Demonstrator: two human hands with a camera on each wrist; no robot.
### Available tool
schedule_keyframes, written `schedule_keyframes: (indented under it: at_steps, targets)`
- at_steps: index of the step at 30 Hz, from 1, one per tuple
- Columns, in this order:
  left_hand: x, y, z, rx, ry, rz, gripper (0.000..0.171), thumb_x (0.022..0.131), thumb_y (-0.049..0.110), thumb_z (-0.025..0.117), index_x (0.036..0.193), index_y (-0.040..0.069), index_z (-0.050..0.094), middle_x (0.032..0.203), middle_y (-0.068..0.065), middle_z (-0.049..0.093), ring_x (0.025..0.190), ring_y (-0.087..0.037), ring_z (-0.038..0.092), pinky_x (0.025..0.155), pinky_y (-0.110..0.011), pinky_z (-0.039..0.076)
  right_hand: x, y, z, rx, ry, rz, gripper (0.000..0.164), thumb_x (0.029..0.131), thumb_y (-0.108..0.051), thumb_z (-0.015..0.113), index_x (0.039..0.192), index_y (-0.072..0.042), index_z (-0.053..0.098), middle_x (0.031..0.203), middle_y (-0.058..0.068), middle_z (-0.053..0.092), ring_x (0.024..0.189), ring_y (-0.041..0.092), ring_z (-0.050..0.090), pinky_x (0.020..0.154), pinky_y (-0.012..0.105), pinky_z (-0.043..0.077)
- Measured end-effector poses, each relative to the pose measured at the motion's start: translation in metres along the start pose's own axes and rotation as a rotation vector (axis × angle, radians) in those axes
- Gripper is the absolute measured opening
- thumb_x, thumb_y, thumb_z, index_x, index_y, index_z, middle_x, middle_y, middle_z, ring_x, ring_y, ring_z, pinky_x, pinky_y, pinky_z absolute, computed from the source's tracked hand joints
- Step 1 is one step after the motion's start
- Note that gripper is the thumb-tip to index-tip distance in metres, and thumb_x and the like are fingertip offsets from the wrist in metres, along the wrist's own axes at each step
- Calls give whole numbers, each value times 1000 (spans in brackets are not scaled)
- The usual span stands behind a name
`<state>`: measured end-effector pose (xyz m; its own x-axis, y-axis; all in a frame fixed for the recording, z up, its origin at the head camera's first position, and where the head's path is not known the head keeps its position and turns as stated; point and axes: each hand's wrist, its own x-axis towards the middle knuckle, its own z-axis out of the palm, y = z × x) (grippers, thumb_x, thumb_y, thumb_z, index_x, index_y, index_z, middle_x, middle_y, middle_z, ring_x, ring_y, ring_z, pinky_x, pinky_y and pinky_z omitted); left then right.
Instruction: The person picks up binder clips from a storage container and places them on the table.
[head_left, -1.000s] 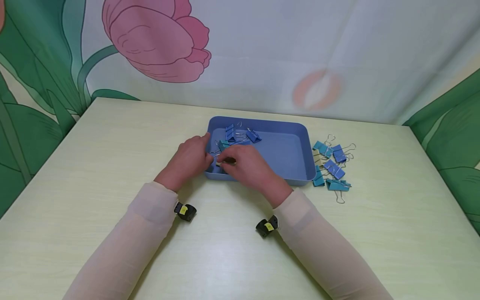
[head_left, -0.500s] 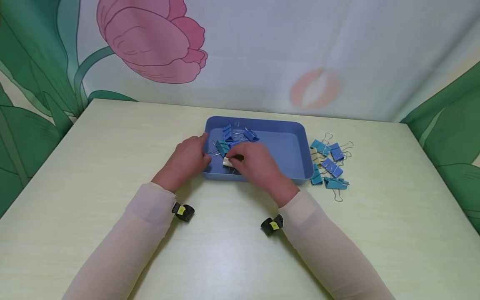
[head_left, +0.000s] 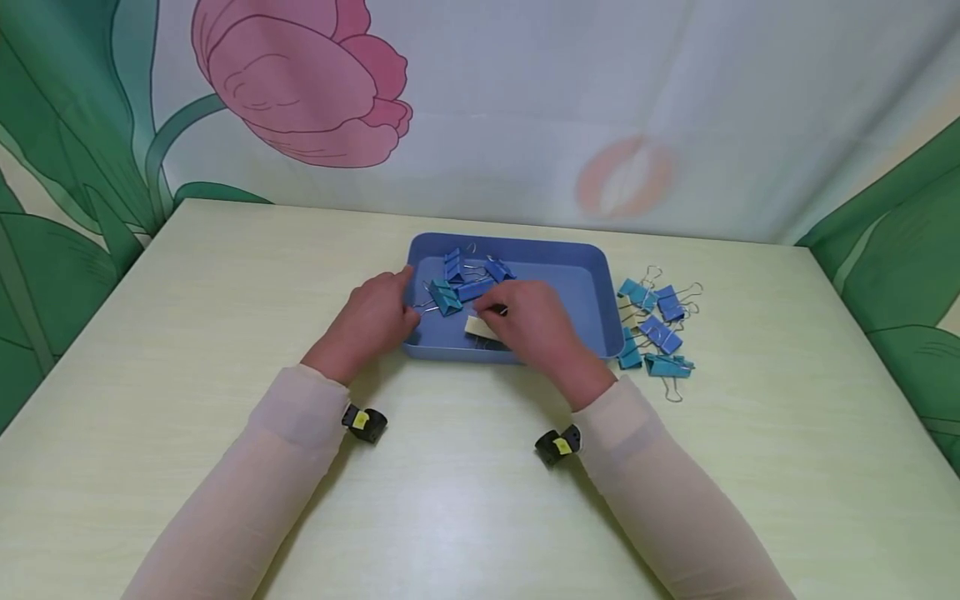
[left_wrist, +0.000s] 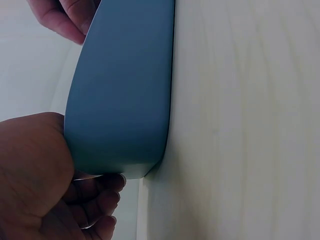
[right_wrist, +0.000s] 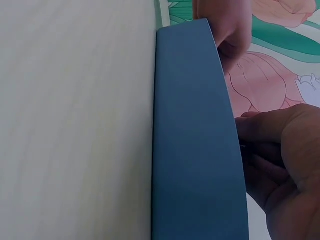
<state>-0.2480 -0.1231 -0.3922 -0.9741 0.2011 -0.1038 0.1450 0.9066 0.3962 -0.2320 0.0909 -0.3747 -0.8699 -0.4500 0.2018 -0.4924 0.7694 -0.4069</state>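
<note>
A blue tray [head_left: 577,300] lies on the table, and my left hand [head_left: 373,321] grips its left wall, the thumb inside and the other fingers curled outside, as the left wrist view [left_wrist: 95,205] confirms. Within the tray my right hand [head_left: 536,325] pinches a cream binder clip [head_left: 482,327] near the front wall. The hand covers part of that clip. Behind it, toward the left end, lie a teal binder clip [head_left: 446,297] and several blue binder clips [head_left: 476,289]. In the right wrist view the tray's front wall hides my right fingertips.
Right of the tray sits a loose pile of binder clips: teal [head_left: 669,366], blue [head_left: 661,335] and a cream one [head_left: 627,312], some with wire handles sticking out. A flower-patterned curtain [head_left: 487,108] hangs behind the pale table [head_left: 225,275].
My right hand has moved right along the tray's front, bringing the cream binder clip away from the left end. My left hand stays on the tray wall.
</note>
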Motion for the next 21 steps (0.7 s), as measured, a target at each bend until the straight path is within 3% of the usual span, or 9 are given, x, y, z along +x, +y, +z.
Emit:
schedule_keyframes:
  at_steps: [7,13,21]
  targets:
    - [1,-1,2,1,13,8,63,92,13,49,149,-6,29,138,-26,50,120,-36,52,107,-49,40,-5,7,-7,96,20,62,17,91,-15,66,103,-10,77,104,5,74,96,20,69,81,33,56]
    - [0,-1,2,-13,9,8,63,92,13,48,149,-6,28,139,-26,48,122,-36,51,107,-49,40,-10,12,-18,159,85,44,16,90,-13,67,101,-8,77,101,7,75,89,19,70,75,32,57]
    - [0,0,1,-18,6,1,63,92,13,47,149,-5,28,139,-26,49,119,-36,51,107,-48,40,-19,17,-30,139,169,3,15,89,-12,67,99,-9,78,98,6,75,85,18,71,74,32,57]
